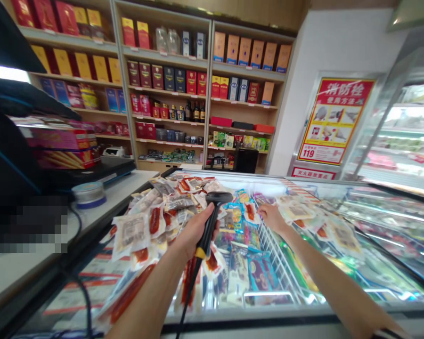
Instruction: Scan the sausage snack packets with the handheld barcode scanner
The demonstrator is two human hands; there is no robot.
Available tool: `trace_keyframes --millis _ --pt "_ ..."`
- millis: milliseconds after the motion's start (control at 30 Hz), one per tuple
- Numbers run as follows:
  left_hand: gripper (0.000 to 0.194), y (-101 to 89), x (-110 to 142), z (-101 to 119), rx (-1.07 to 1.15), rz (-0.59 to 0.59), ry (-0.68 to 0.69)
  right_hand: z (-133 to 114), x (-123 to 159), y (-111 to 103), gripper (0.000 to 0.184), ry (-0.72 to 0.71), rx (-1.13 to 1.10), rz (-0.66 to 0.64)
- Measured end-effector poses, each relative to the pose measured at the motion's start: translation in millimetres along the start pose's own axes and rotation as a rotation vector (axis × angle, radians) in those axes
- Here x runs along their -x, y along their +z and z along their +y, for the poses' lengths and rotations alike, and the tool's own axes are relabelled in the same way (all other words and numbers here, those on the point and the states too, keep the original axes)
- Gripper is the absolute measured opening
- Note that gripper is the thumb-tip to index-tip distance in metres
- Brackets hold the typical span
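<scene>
My left hand (198,226) is wrapped round the handle of a black and yellow barcode scanner (208,230), its head tilted over a chest freezer. My right hand (271,217) is closed, its fingertips pinching the edge of a small clear packet (250,213) with reddish meat inside. Left of the scanner lies a loose heap of vacuum-packed meat packets (155,219). Another group of pale and red packets (304,214) rests on the glass to the right of my right hand. Below the scanner, colourful ice-cream wrappers (240,263) show inside the freezer.
A white wire divider (268,249) runs through the freezer. At the left stand a counter (127,186) with a roll of tape (89,194) and stacked snack boxes (63,150). Shelves of boxed bottles (166,77) line the back wall, beside a red fire-hydrant sign (335,120).
</scene>
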State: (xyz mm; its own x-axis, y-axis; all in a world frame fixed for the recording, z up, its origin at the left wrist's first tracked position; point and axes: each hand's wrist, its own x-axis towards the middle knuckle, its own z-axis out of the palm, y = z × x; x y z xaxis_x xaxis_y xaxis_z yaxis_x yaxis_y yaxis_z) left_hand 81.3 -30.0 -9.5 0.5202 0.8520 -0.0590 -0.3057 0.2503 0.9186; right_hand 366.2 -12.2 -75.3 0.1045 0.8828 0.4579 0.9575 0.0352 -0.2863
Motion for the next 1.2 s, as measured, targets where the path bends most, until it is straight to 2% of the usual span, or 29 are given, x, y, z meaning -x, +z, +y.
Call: trace_keyframes --millis 67,100,167,233,300,400,467,700,933,1200 --pt "0.036 0.9 0.7 -0.2 -0.006 -0.008 -0.003 -13.1 -2.5 3.8 0.027 0.237 0.065 0.067" --pt "0.035 1.0 0.6 -0.4 -0.008 -0.019 -0.006 -21.9 -4.9 7.4 0.034 0.332 0.106 0.074" --pt "0.035 0.5 0.0 -1.2 -0.014 -0.04 -0.017 -39.7 -9.6 15.5 0.051 0.415 0.172 0.037" --pt "0.035 0.0 -0.5 -2.1 -0.019 -0.05 -0.023 -52.3 -11.1 20.8 0.056 0.394 0.192 0.001" --pt "0.035 0.0 0.0 -2.7 -0.022 -0.051 -0.014 -56.0 -8.0 21.2 0.05 0.324 0.176 0.021" --pt "0.036 1.3 2.6 -2.9 -0.034 -0.069 -0.004 -49.0 2.6 15.8 0.04 0.172 0.083 0.136" --pt "0.035 2.5 4.5 -3.1 -0.043 -0.09 -0.01 -42.8 9.9 12.8 0.037 0.134 0.03 0.212" --pt "0.034 2.1 2.1 -5.7 -0.07 -0.184 -0.032 -35.8 15.1 17.3 0.038 0.185 -0.02 0.31" --pt "0.035 -1.4 -0.1 -8.6 -0.116 -0.194 -0.038 -31.6 13.6 14.5 0.04 0.223 -0.094 0.396" --pt "0.034 0.1 1.5 -8.7 -0.103 -0.208 -0.051 -36.9 12.0 15.4 0.042 0.166 -0.109 0.464"
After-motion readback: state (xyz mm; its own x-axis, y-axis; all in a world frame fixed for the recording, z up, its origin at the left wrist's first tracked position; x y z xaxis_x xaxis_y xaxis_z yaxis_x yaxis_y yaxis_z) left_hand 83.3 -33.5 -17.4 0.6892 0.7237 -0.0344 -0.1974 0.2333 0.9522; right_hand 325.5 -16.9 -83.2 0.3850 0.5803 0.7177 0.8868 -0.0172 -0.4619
